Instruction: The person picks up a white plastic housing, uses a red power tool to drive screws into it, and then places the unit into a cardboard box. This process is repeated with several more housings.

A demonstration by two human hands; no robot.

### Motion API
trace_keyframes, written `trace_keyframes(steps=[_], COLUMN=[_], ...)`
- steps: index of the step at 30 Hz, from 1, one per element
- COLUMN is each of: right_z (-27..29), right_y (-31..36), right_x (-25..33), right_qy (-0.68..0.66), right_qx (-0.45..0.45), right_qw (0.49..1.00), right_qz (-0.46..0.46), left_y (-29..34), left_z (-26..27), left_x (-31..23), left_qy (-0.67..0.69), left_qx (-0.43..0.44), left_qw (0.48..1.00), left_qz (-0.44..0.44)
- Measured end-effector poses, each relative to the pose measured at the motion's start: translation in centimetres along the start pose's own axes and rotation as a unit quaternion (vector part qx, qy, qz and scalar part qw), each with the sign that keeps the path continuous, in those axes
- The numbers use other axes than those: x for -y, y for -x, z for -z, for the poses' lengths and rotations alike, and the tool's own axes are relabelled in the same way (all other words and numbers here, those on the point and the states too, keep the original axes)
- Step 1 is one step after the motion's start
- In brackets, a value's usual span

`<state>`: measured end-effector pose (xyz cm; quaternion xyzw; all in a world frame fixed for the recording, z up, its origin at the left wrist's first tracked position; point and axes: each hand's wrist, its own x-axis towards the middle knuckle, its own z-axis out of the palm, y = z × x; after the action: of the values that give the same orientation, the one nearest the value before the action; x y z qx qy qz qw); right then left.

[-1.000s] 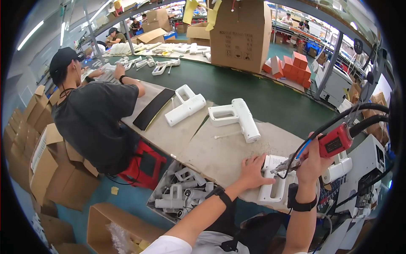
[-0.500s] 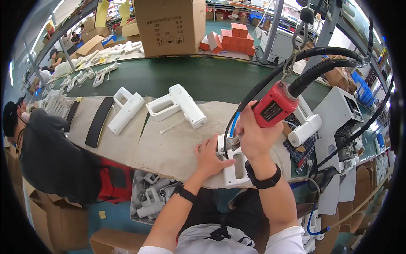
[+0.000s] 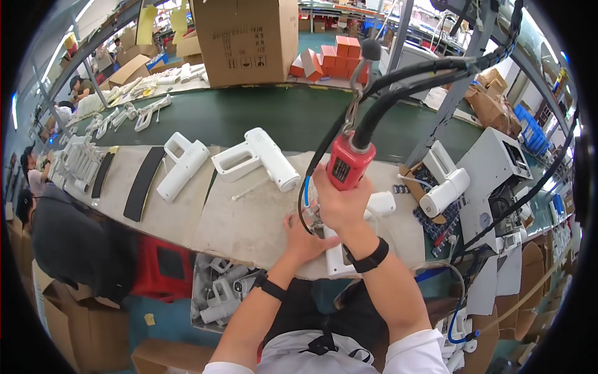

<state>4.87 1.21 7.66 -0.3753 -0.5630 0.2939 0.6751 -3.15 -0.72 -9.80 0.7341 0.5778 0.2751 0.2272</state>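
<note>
Two hands at a bench (image 3: 218,234): power tool above, white casing below.
The right grip (image 3: 341,202) is closed around the red power tool (image 3: 350,161), which hangs from a hook (image 3: 353,109) directly above it. The left grip (image 3: 303,241), just left of and below the right, is spread, its thumb lying on the white casing (image 3: 336,258). This casing sits on the bench below the right grip, partly hidden by both hands; contact with the tool's tip cannot be made out. Beyond the left grip, up and to the left, lies a second casing (image 3: 274,163); a black strip (image 3: 143,184) lies farther left.
</note>
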Motion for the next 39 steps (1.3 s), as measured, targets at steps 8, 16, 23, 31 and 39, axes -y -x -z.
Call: trace_keyframes(steps=[8, 16, 23, 31, 39], right_z=[3.7, 3.3, 3.0, 7.2, 9.9], right_y=[-1.4, -0.7, 0.0, -1.3, -0.2], right_x=[5.9, 0.9, 1.3, 9.1, 5.6], right_qy=[-0.054, -0.023, -0.059, -0.047, -0.015], right_qx=[-0.050, -0.039, -0.014, -0.060, -0.056], right_qw=[0.997, 0.999, 0.992, 0.997, 0.998], right_qz=[-0.016, -0.025, -0.107, 0.009, 0.032], left_y=[0.7, 0.4, 1.8, -0.6, -2.6], left_z=[1.8, 2.2, -0.4, 0.2, -0.3], left_x=[-2.2, -2.8, -2.7, -2.6, -1.9], left_qy=[0.013, 0.012, -0.019, 0.064, 0.028], left_qx=[-0.039, -0.021, -0.062, -0.095, -0.126], left_qw=[0.998, 0.999, 0.998, 0.992, 0.989], left_qz=[0.049, 0.036, 0.011, 0.057, 0.075])
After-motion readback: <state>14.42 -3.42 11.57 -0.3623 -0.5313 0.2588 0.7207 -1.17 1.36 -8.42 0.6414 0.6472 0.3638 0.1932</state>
